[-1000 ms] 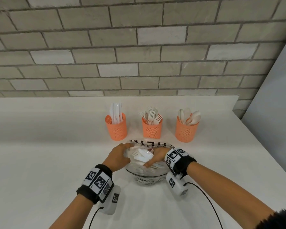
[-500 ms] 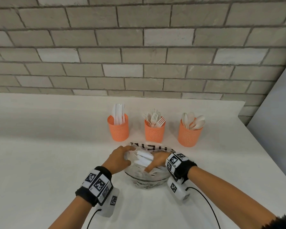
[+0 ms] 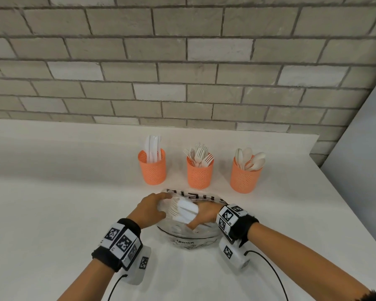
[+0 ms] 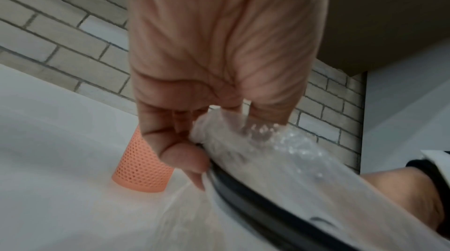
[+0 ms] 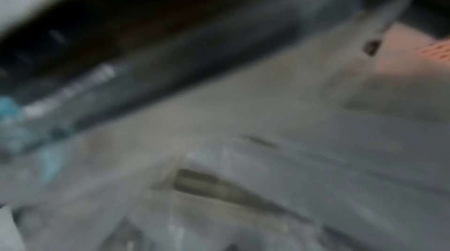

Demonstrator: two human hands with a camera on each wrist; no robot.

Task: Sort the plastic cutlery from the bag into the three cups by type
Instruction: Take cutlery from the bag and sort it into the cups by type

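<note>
A clear plastic bag (image 3: pixel 191 238) with black print lies on the white counter in front of three orange mesh cups. The left cup (image 3: pixel 152 170) holds knives, the middle cup (image 3: pixel 200 175) forks, the right cup (image 3: pixel 245 180) spoons. My left hand (image 3: pixel 160 205) pinches the bag's left rim, which the left wrist view shows as crinkled film (image 4: pixel 255 139) between fingers and thumb. My right hand (image 3: pixel 201 215) reaches into the bag's mouth and grips a bundle of white cutlery (image 3: pixel 186 210), fork tines pointing left. Its fingers are hidden behind the bundle. The right wrist view is blurred.
A grey brick wall stands behind the counter (image 3: pixel 52 203). The counter's right edge runs diagonally past the spoon cup, beside a pale panel (image 3: pixel 360 159). Cables trail from both wrist cameras toward me. One orange cup (image 4: pixel 143 168) shows beyond my left fingers.
My right hand has gathered the white cutlery into a tighter bundle and raised it a little in the bag's mouth. The left hand keeps its hold on the rim.
</note>
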